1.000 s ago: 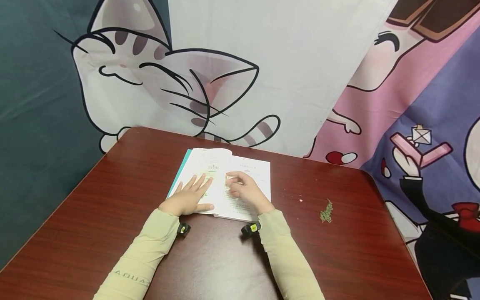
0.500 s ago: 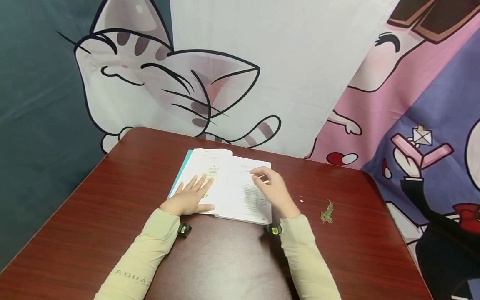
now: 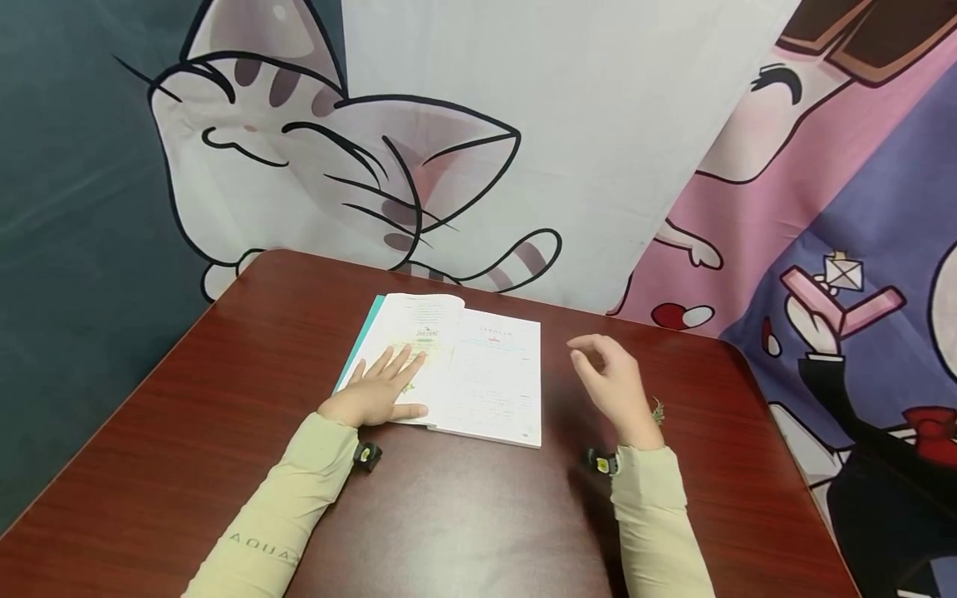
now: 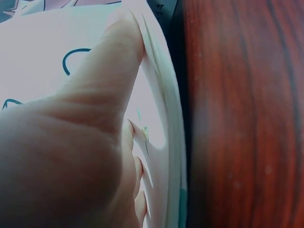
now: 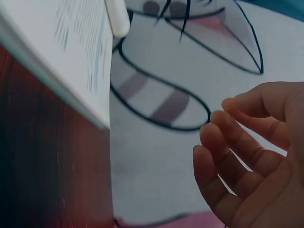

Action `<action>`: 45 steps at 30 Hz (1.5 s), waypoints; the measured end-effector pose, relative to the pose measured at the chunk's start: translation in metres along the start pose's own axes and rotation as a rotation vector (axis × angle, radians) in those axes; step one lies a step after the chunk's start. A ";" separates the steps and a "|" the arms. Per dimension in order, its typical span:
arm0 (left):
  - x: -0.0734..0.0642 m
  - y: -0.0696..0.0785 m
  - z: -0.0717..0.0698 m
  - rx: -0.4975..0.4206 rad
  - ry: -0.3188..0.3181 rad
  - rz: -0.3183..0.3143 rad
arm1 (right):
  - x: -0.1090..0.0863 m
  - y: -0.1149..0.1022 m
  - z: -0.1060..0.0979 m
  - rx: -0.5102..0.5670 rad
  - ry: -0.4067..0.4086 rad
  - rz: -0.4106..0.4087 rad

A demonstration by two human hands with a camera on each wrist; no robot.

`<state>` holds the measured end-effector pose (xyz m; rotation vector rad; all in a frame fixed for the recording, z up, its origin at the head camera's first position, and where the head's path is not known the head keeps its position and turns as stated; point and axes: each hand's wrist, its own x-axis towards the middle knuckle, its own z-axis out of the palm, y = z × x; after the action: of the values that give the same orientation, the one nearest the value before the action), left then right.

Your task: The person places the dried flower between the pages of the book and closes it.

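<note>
An open book point(image 3: 497, 378) with printed white pages and a teal cover edge lies on the table. My left hand point(image 3: 371, 395) rests flat on its left page with fingers spread. In the left wrist view, the thumb point(image 4: 107, 61) lies along the page near the book's lower edge. Off the book's right side hovers my right hand point(image 3: 619, 394), its fingers loosely bent and holding nothing. The right wrist view shows those fingers point(image 5: 216, 142) curving gently, with the book point(image 5: 80, 47) to their left. A small green sprig point(image 3: 659, 411) is partly hidden behind the right hand.
The dark red-brown wooden table point(image 3: 247, 374) has rounded far corners. Behind it hangs a cloth backdrop point(image 3: 583, 149) printed with a cartoon cat and other figures. A dark band with a small device point(image 3: 601, 463) sits at the right wrist.
My right hand has moved from over the middle of the book to the right, past its edge, and now overlaps the sprig. The left hand has stayed on the left page.
</note>
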<state>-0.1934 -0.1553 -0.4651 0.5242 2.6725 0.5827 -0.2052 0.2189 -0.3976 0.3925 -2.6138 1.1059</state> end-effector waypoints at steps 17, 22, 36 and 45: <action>-0.002 0.008 -0.007 -0.003 -0.020 -0.011 | -0.025 0.055 -0.052 -0.207 -0.089 0.228; -0.003 0.008 -0.007 -0.002 -0.021 -0.010 | -0.034 0.068 -0.063 -0.228 -0.127 0.276; -0.005 0.005 -0.005 -0.042 0.001 0.011 | -0.047 0.085 -0.083 -0.206 -0.246 0.602; 0.001 -0.003 0.002 -0.041 0.007 0.000 | -0.052 0.085 -0.079 -0.248 -0.309 0.707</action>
<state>-0.1945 -0.1563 -0.4680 0.5113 2.6612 0.6388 -0.1755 0.3409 -0.4183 -0.4967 -3.2257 0.9208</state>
